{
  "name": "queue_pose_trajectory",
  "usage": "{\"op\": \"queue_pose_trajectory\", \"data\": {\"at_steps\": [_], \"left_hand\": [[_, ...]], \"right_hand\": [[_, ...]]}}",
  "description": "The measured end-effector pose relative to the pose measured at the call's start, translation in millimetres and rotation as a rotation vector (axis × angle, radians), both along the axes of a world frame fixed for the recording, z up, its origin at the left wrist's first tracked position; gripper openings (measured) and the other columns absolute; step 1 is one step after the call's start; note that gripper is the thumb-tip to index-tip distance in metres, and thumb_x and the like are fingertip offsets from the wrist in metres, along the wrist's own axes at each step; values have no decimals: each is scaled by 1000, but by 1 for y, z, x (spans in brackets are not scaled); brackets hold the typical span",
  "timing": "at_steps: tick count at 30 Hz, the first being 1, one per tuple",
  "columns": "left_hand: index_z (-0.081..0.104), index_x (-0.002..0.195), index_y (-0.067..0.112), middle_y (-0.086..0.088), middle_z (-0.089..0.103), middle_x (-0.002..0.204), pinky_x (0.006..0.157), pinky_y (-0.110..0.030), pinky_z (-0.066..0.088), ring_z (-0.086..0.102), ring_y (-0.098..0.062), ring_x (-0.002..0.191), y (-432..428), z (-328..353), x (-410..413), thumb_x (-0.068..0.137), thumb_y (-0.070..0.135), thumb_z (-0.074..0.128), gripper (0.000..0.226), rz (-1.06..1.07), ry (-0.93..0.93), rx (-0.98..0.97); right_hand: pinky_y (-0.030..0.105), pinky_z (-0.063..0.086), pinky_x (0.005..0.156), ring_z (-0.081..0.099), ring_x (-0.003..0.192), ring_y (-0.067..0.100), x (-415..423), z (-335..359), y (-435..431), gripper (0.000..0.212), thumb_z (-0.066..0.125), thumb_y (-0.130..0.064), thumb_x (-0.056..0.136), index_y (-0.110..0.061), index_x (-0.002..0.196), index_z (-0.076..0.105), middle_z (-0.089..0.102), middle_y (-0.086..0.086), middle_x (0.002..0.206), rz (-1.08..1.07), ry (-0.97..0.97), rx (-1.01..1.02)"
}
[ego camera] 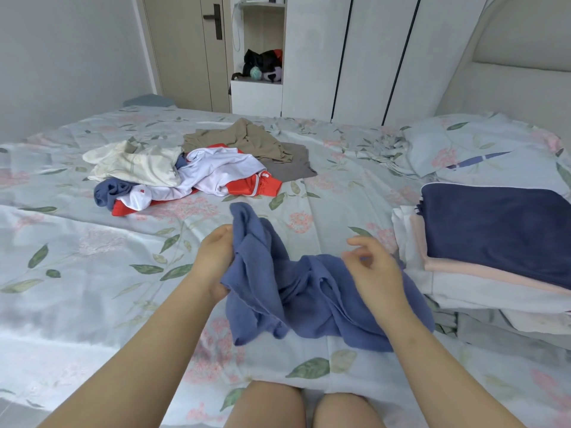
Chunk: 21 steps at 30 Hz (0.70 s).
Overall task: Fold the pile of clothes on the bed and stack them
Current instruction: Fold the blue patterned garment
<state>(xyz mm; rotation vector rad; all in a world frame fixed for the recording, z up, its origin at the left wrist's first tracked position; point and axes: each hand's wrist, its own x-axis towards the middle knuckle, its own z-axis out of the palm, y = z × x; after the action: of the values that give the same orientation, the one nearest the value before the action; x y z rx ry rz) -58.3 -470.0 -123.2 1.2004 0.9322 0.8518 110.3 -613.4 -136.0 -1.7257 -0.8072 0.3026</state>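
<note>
Crumpled blue garment (309, 298) on bed (77, 273) close in front; left hand (213, 257) grip clamped on its bunched edge, likely to pull it flat; right hand (370, 268) above it, blurred, grip state unclear. Unfolded pile (191, 171) beyond; folded stack (494, 236) at right, handy for stacking.

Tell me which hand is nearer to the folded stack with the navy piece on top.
Right. The right hand is above the blue garment, close beside the folded stack; the left hand grips the garment's other end, farther away.
</note>
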Motion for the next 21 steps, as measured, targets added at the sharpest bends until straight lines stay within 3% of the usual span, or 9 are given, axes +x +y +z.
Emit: {"op": "queue_pose_trajectory", "data": {"at_steps": [3, 6, 8, 10, 11, 14, 16, 19, 21], "left_hand": [[42, 63, 14, 8, 43, 45, 45, -20, 36, 37, -12, 47, -7, 18, 10, 99, 14, 46, 36, -56, -33, 47], [40, 60, 12, 3, 39, 44, 50, -25, 33, 34, -14, 47, -9, 32, 13, 98, 16, 50, 39, -77, -107, 50], [42, 61, 10, -2, 41, 50, 52, -26, 34, 37, -16, 50, -8, 40, 16, 98, 15, 49, 37, -73, -128, 32], [44, 60, 12, 1, 46, 47, 47, -21, 35, 41, -12, 47, -7, 46, 16, 97, 10, 48, 37, -59, -78, 71], [45, 59, 13, 3, 47, 47, 44, -19, 34, 41, -10, 46, -4, 46, 15, 96, 8, 47, 38, -43, -41, 109], [45, 57, 14, 3, 46, 50, 40, -14, 33, 39, -9, 48, 4, 50, 11, 96, 8, 49, 40, -25, 23, 199], [47, 58, 13, 0, 49, 54, 41, -13, 37, 43, -10, 48, 8, 55, 9, 97, 14, 51, 39, -35, 17, 183], [50, 63, 12, 0, 56, 53, 45, -15, 41, 50, -11, 48, 15, 65, 5, 97, 20, 52, 35, -26, -23, 117], [51, 67, 13, -3, 59, 61, 53, -21, 43, 53, -15, 55, 21, 69, 3, 98, 22, 51, 32, 24, -51, 85]], "right_hand": [[8, 44, 70, 56, 91, 5, -30, 19, 9, 35, 67, -23, 85, -44, 109, 52, 54, -23, 108, 329, 63, -59], [12, 47, 72, 58, 89, -5, -52, 28, 20, 47, 73, -23, 80, -53, 104, 44, 55, -31, 103, 554, 59, -110], [17, 49, 68, 60, 74, -3, -56, 27, 28, 33, 71, -19, 81, -42, 93, 50, 64, -17, 86, 478, -77, -86], [31, 46, 66, 54, 65, 10, -48, 26, 32, 10, 67, -15, 85, -16, 82, 57, 63, 7, 71, 321, -87, 18], [33, 42, 63, 48, 64, 16, -42, 27, 32, 15, 64, -15, 87, -5, 79, 56, 56, 15, 67, 285, -46, 67], [33, 31, 62, 35, 64, 17, -24, 34, 24, 36, 56, -19, 94, 9, 74, 45, 40, 8, 64, 248, 48, 128], [33, 31, 63, 36, 67, 18, -14, 40, 19, 42, 55, -25, 93, 11, 73, 43, 41, 6, 69, 188, 123, 162], [35, 38, 72, 45, 75, 20, 2, 50, 12, 38, 53, -23, 95, 14, 87, 50, 51, 7, 79, 67, 311, 275], [32, 39, 73, 48, 73, 19, 13, 57, 5, 33, 48, -19, 98, 9, 81, 54, 54, 4, 73, 2, 402, 347]]}}
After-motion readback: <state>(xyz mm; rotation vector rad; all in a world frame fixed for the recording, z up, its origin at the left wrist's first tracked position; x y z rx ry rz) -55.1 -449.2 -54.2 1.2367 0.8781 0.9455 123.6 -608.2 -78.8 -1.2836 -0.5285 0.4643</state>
